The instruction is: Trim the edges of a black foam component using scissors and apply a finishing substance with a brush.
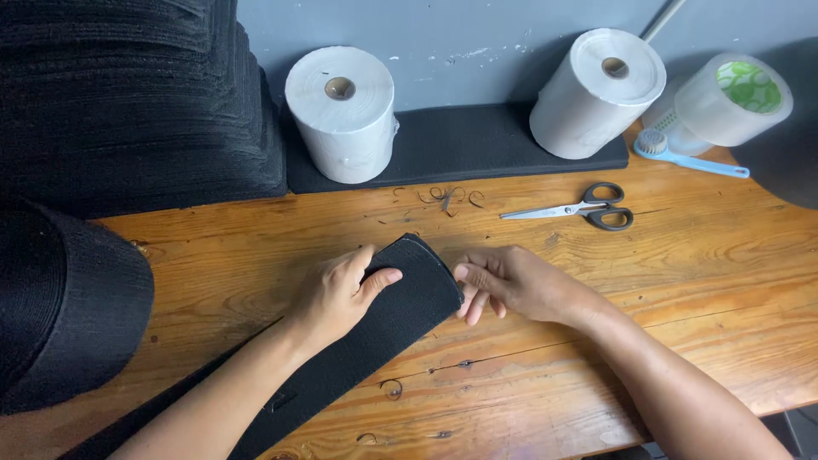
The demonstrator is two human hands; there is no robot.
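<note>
The left hand [336, 294] lies on the folded end of a long black band [400, 298], thumb pressing the top. The right hand [511, 281] is just beside the fold, fingers curled and touching its edge, gripping nothing. Scissors [588, 207] lie past the right hand

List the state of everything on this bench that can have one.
black band: end folded over, flat on bench
left hand: pressing on the fold
right hand: fingertips at the folded end
scissors: closed, lying flat
paper rolls: upright
tape roll: tilted on its side
brush: lying down
</note>
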